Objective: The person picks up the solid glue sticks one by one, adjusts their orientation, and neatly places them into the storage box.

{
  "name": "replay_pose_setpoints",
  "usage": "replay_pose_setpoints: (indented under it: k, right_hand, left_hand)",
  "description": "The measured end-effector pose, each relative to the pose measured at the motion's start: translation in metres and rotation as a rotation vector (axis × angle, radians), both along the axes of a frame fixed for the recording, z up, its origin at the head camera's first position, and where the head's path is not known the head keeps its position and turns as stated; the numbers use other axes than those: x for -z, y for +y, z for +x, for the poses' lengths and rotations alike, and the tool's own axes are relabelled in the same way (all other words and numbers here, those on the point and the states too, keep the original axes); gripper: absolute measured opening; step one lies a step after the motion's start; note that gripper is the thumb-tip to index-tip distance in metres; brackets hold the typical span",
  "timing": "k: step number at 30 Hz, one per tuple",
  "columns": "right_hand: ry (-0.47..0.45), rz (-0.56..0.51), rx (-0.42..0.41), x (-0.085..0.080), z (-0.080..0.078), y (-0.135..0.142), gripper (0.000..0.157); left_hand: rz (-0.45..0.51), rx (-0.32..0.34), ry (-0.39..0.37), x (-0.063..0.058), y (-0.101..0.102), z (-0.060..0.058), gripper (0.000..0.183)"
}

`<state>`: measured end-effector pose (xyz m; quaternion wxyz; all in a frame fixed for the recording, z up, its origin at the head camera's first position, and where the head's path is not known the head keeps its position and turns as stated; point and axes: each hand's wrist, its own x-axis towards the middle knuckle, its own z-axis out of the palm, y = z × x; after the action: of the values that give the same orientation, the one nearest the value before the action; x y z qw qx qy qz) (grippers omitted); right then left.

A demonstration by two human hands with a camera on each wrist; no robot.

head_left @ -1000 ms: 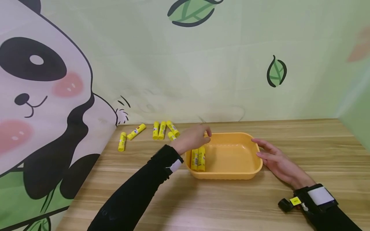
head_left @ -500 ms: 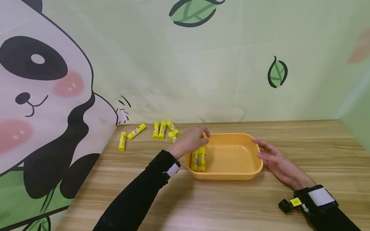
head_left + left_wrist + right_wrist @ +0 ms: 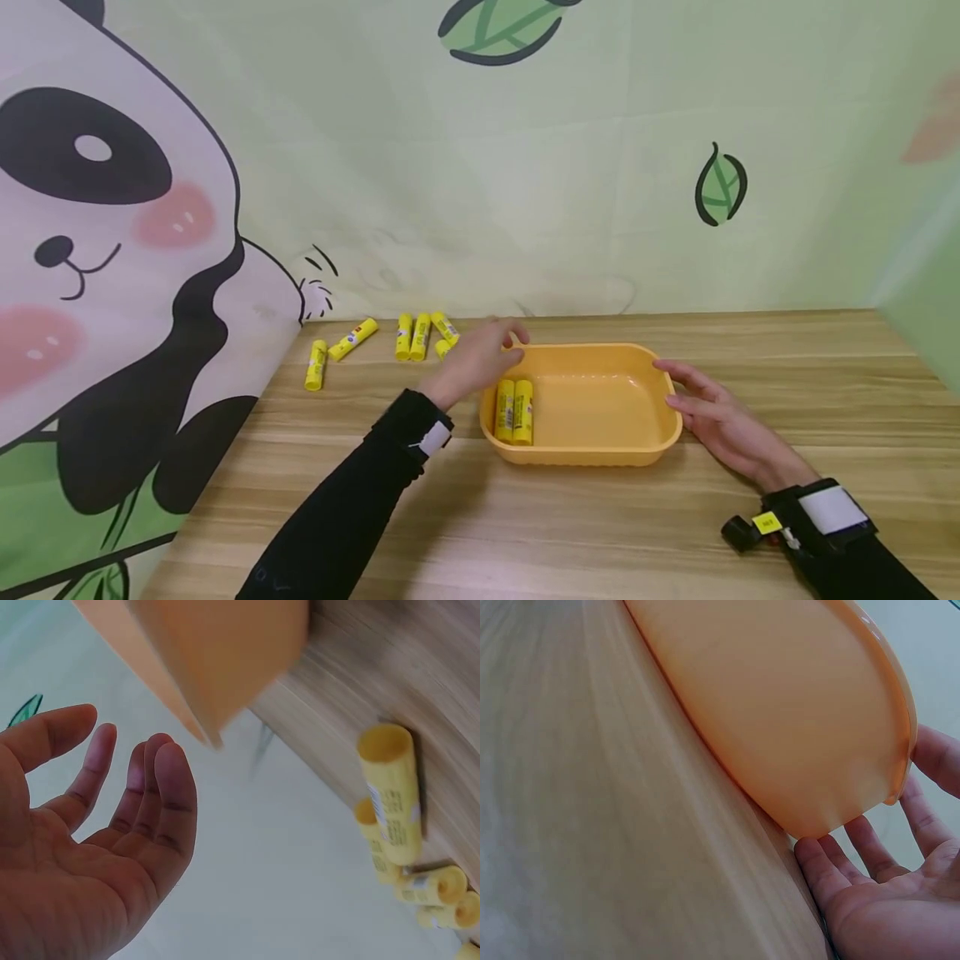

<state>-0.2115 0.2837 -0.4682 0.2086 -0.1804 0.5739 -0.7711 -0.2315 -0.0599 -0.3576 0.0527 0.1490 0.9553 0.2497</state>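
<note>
A yellow-orange plastic basin (image 3: pixel 592 456) stands on the table, with two yellow glue sticks (image 3: pixel 513 412) side by side at its left end. Over its back left corner is my left hand (image 3: pixel 476 358), fingers loosely bent; the left wrist view shows nothing between thumb and fingers. My right hand (image 3: pixel 720 417) rests against the basin's right end, fingertips touching its rim and outer wall. In the right wrist view, its fingers (image 3: pixel 866 840) lie loosely spread along that wall. A glue stick (image 3: pixel 443 348) behind the left hand is partly hidden by it.
Several more glue sticks (image 3: pixel 405 337) lie on the wooden table (image 3: pixel 585 533) left of the basin, towards the back. One (image 3: pixel 316 365) lies farthest left. A printed cloth backdrop (image 3: pixel 525 208) rises along the table's back edge.
My left hand has drawn slightly left, away from the basin's middle, uncovering more of the two glue sticks inside. The right hand and the basin have stayed in place.
</note>
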Motion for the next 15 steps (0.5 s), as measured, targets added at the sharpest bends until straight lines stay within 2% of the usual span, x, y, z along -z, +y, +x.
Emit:
replay_pose_setpoints:
  k: [6, 15]
  right_hand:
    - [0.003, 0.000, -0.006, 0.000, 0.000, 0.001, 0.052]
    - [-0.007, 0.002, -0.002, -0.001, 0.000, 0.000, 0.052]
  left_hand:
    - [-0.009, -0.050, 0.043, -0.001, -0.015, -0.003, 0.019]
    - [0.030, -0.096, 0.044, -0.004, -0.035, -0.005, 0.023]
